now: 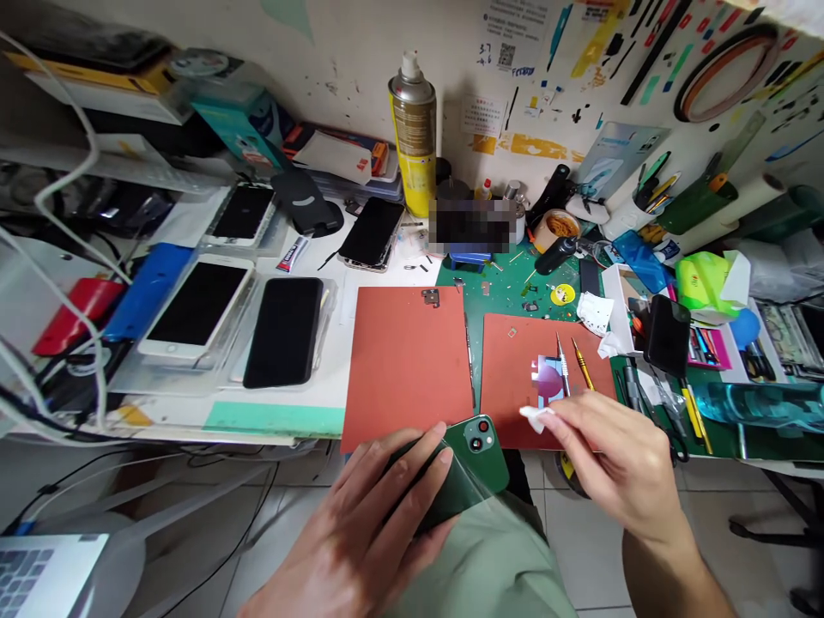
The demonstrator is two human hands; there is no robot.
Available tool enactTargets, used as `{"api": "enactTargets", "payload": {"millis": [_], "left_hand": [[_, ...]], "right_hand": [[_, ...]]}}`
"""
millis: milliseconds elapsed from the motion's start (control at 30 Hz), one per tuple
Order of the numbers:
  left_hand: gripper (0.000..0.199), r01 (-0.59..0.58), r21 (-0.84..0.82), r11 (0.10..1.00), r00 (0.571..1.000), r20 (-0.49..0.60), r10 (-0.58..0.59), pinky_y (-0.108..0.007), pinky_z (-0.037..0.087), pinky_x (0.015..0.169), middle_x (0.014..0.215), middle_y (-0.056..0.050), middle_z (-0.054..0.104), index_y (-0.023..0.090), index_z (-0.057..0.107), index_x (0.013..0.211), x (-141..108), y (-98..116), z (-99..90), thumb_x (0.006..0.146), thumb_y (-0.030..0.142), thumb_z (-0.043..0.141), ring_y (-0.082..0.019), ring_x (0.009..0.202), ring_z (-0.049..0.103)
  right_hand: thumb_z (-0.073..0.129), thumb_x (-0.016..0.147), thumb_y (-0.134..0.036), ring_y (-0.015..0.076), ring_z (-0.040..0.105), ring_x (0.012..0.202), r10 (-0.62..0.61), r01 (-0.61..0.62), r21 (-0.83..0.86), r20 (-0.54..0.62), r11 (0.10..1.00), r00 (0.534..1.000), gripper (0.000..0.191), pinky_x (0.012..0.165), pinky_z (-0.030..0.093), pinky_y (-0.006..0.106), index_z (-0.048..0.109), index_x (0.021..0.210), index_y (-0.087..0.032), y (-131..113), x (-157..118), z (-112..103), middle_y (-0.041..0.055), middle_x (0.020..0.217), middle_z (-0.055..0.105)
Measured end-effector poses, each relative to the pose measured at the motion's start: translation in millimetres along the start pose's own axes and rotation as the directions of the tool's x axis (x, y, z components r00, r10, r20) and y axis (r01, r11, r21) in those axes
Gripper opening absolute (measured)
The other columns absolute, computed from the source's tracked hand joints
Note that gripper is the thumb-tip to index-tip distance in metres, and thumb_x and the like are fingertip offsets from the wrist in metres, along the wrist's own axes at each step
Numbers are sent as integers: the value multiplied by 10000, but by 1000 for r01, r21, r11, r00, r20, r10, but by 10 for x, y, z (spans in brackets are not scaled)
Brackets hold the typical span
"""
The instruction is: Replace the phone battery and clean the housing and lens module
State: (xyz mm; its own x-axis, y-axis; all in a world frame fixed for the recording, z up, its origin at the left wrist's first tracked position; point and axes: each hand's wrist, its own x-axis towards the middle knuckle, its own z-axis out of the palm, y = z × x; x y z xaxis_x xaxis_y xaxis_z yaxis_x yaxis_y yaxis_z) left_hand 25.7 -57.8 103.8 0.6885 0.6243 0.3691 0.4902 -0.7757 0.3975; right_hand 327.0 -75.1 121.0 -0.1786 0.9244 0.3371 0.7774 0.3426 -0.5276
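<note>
My left hand is wrapped round a dark green smartphone, held at the near edge of the bench with its back and twin cameras turned up. A clear film seems to lie over part of its back, under my fingers. To the right, my right hand pinches a small crumpled white tissue between thumb and fingertips. The tissue hangs above the right-hand reddish-brown mat, apart from the phone. Beyond it on this mat lie a silver screwdriver and a gold screwdriver.
Left of the mats lie a white phone and a black phone. Another reddish-brown mat carries a small metal part. A spray can stands at the back. Tools and a white box crowd the right side.
</note>
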Motion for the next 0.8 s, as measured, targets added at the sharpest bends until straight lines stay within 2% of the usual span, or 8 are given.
{"api": "enactTargets", "payload": {"millis": [100,267,433,633,800], "left_hand": [[464,7,11,1000,1000,22,-7,-474,598,1030,1440,-190,698,113,620,1450,24,24,-24,1003,187,718,-322,1324,642],[468,-4,26,1000,999,38,3,-470,600,1019,1422,-203,708,94,635,1426,73,61,-70,975,153,743,-329,1303,657],[416,-30,38,999,999,24,29,-468,609,1000,1401,-209,717,77,654,1393,86,56,-56,993,166,721,-329,1295,654],[391,-49,28,998,999,-9,49,-462,581,1021,1391,-213,718,63,666,1372,89,41,-32,995,154,716,-333,1285,661],[417,-24,23,999,998,52,23,-484,558,1041,1432,-235,688,27,644,1381,86,77,-64,988,133,735,-336,1308,631]], "right_hand": [[628,1032,-85,166,575,698,-93,90,28,87,995,992,155,644,455,325,710,1116,-185,-148,22,-35,38,848,711],[605,1057,-136,179,540,678,-137,155,-101,171,983,976,123,615,418,346,727,1054,-152,-214,79,49,46,797,669],[573,1077,-148,174,499,654,-155,188,-180,179,966,971,184,600,383,355,741,1003,-152,-230,126,39,33,755,633],[562,1074,-136,174,496,652,-163,195,-176,182,965,970,196,588,368,361,740,991,-152,-234,124,60,28,745,626],[568,1074,-141,174,500,649,-158,190,-180,175,965,972,186,599,374,355,740,1004,-147,-216,120,68,31,747,628]]}}
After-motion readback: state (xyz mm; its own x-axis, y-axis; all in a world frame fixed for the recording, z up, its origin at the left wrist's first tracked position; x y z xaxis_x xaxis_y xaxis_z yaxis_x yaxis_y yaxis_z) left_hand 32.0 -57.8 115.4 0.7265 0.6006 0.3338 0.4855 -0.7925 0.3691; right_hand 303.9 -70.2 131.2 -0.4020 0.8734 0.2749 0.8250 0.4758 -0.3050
